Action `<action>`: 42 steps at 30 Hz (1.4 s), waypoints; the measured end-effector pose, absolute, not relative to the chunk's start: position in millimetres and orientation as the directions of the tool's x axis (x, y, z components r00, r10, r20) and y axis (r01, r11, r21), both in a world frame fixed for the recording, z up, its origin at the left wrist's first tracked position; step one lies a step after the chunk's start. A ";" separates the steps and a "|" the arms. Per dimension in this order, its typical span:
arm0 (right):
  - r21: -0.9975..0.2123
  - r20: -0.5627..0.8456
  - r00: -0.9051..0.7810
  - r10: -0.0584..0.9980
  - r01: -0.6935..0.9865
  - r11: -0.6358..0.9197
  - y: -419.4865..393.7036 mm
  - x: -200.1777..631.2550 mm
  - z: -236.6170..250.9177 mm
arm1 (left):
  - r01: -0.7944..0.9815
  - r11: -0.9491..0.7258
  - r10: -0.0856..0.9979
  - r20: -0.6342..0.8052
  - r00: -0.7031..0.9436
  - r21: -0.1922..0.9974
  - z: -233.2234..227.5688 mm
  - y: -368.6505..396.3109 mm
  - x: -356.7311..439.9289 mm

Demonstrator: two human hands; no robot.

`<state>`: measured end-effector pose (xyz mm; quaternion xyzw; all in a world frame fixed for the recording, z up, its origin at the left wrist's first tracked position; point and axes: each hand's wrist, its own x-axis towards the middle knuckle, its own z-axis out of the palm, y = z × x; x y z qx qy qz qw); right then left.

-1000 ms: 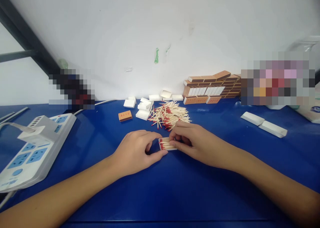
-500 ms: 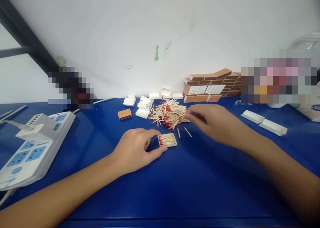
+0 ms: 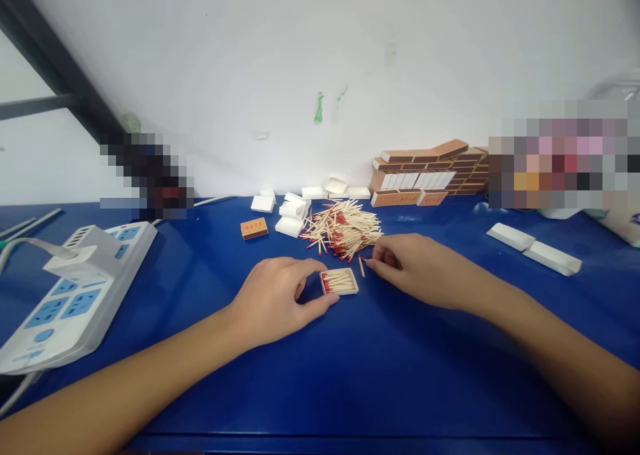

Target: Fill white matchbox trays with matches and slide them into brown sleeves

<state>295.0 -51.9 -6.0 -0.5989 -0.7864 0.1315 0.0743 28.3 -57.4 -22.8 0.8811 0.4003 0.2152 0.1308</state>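
Note:
My left hand (image 3: pixel 283 298) grips the left end of a small white matchbox tray (image 3: pixel 354 290) between thumb and index finger. Inside the tray lies a layer of red-tipped matches (image 3: pixel 340 281), heads toward my left hand. Just right of the tray, my right hand (image 3: pixel 417 265) is low over the table with thumb and fingers pinched; a red tip at the fingertips suggests a match, mostly hidden. One loose match (image 3: pixel 362 267) lies between the tray and those fingertips. Behind them spreads a big heap of matches (image 3: pixel 345 228).
White empty trays (image 3: pixel 289 226) sit left of the heap, beside an orange matchbox (image 3: pixel 255 228). Stacked matchboxes (image 3: pixel 410 178) stand against the wall. Two white pieces (image 3: pixel 530 248) lie at right, a power strip (image 3: pixel 100 295) at left, all on a blue table (image 3: pixel 320 388).
My right hand has come down and nearer from the heap's right edge to the loose matches. One of the two loose matches is now at its fingertips. My left hand keeps its hold on the tray.

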 end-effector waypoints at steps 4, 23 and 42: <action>-0.330 -0.018 -0.185 0.983 0.929 0.168 -52.7 282.6 -10.5 | 0.652 -0.647 0.761 0.287 0.582 0.396 -23.4 -57.4 28.7; -0.424 -0.036 -0.251 0.967 0.880 0.213 -55.0 291.3 -3.8 | 0.645 -0.650 0.758 0.281 0.588 0.403 -24.1 -58.2 27.3; -0.537 0.176 -0.444 0.878 0.705 0.464 -58.7 285.5 -2.9 | 0.651 -0.641 0.766 0.280 0.579 0.407 -23.3 -57.3 28.7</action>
